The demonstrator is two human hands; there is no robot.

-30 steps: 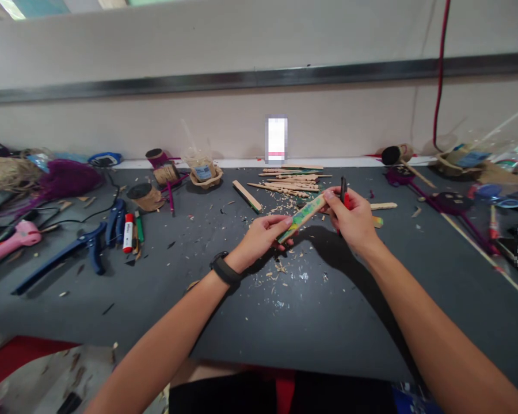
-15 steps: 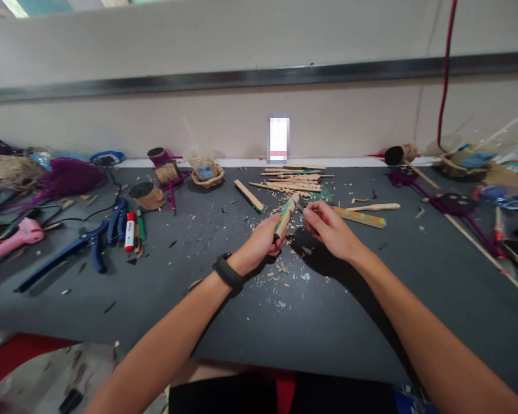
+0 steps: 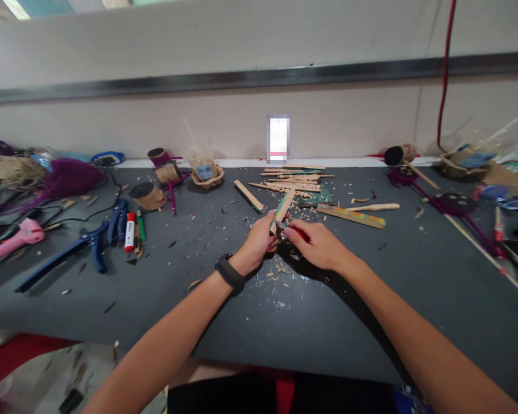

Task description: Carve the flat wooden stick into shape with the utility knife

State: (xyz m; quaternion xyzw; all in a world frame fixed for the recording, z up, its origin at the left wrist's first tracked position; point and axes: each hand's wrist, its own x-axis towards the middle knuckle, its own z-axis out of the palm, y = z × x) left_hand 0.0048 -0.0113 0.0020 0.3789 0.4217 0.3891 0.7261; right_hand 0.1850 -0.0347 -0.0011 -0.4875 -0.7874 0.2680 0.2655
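Near the middle of the dark table, my left hand (image 3: 259, 238) is closed around a wooden stick (image 3: 285, 206) with green marks, its upper end tilted away from me. My right hand (image 3: 317, 244) is closed on a red-handled tool (image 3: 301, 233), right beside the stick's lower end; the tool's tip is too small to make out. Pale wood shavings (image 3: 281, 268) lie below and around both hands. Beyond them is a pile of carved sticks (image 3: 296, 183), and a flat painted strip (image 3: 351, 216) lies to the right.
Blue cutters (image 3: 95, 244), a red-capped marker (image 3: 130, 232) and a pink glue gun (image 3: 17, 238) lie at the left. A small bowl (image 3: 207, 178) stands at the back. A phone (image 3: 278, 138) leans on the wall. Purple pieces (image 3: 455, 204) are at the right.
My right hand has moved nearer to me and left, from the stick's far part to its lower end. The red handle now shows. The stick in my left hand has turned slightly.
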